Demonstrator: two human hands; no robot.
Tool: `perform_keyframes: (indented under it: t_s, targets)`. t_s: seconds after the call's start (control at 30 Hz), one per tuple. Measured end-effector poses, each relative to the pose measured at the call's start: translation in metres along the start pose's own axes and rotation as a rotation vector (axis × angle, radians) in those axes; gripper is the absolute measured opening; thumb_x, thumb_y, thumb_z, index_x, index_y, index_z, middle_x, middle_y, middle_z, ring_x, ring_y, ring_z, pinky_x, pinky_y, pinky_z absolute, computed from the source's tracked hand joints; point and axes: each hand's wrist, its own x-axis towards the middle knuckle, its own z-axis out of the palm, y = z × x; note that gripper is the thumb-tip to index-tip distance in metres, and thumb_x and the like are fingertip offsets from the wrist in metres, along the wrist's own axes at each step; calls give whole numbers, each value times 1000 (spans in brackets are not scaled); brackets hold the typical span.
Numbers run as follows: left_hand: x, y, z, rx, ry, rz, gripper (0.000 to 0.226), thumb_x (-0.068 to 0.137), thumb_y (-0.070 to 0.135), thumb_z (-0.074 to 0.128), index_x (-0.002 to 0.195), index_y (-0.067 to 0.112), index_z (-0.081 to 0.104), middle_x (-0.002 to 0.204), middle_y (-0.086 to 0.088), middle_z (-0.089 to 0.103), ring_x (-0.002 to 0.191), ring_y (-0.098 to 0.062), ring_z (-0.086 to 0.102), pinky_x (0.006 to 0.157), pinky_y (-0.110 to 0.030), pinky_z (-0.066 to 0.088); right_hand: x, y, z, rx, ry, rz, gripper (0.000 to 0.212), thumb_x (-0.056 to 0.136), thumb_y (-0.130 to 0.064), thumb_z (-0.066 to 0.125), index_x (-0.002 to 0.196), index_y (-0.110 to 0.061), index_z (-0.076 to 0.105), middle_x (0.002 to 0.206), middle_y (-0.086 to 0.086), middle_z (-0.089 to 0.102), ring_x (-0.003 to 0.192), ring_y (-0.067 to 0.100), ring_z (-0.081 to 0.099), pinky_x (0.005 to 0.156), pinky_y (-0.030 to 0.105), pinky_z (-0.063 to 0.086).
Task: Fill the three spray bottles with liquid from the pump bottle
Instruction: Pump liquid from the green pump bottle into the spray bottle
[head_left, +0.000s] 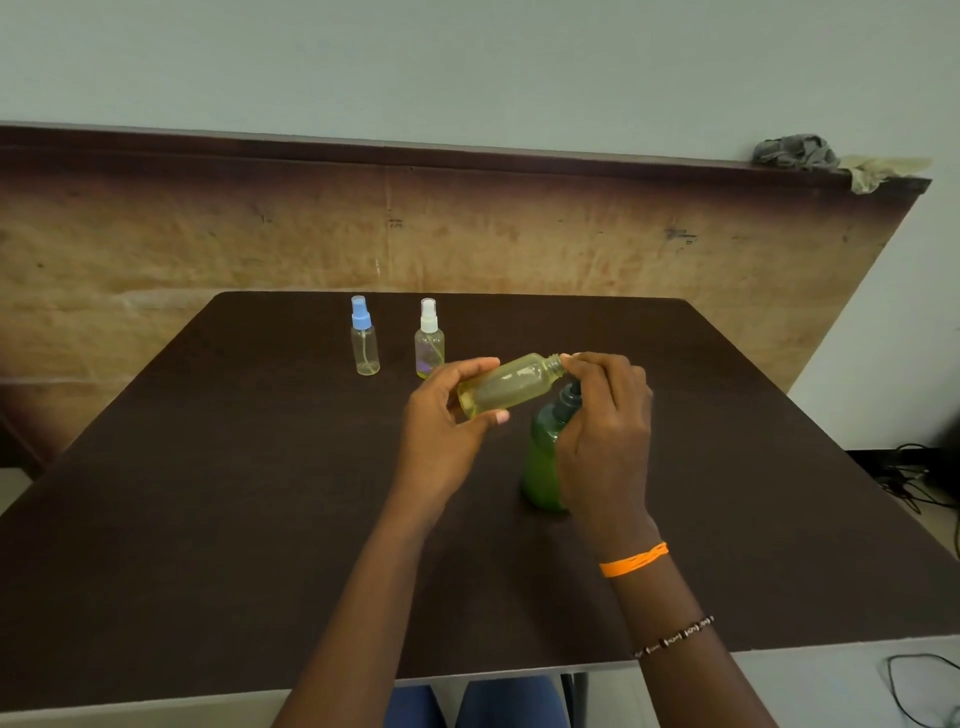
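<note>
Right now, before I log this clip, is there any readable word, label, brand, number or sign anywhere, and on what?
None can be read.
Green pump bottle: no label shows.
Uncapped clear spray bottle, held in the left hand: no print shows.
Blue-capped clear spray bottle and white-capped clear spray bottle: no print shows.
Worn brown board behind the table: dark marks, too blurred to read.

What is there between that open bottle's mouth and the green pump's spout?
Nothing visible. The left hand holds the uncapped bottle tilted, its mouth just above the pump bottle; the right hand grips the pump head and hides the spout.
</note>
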Motion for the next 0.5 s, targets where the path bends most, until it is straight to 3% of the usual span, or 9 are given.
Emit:
perform_keyframes:
  t_s: [0.5]
  targets:
    - [-1,2,1,-77,-25,-28,53,69,-16,68,102,24,62,109,0,66,100,-7,63,79,-15,50,1,1,3,-32,9,-2,34,80,5,38,99,4,66,95,16,62,85,22,48,79,34,43]
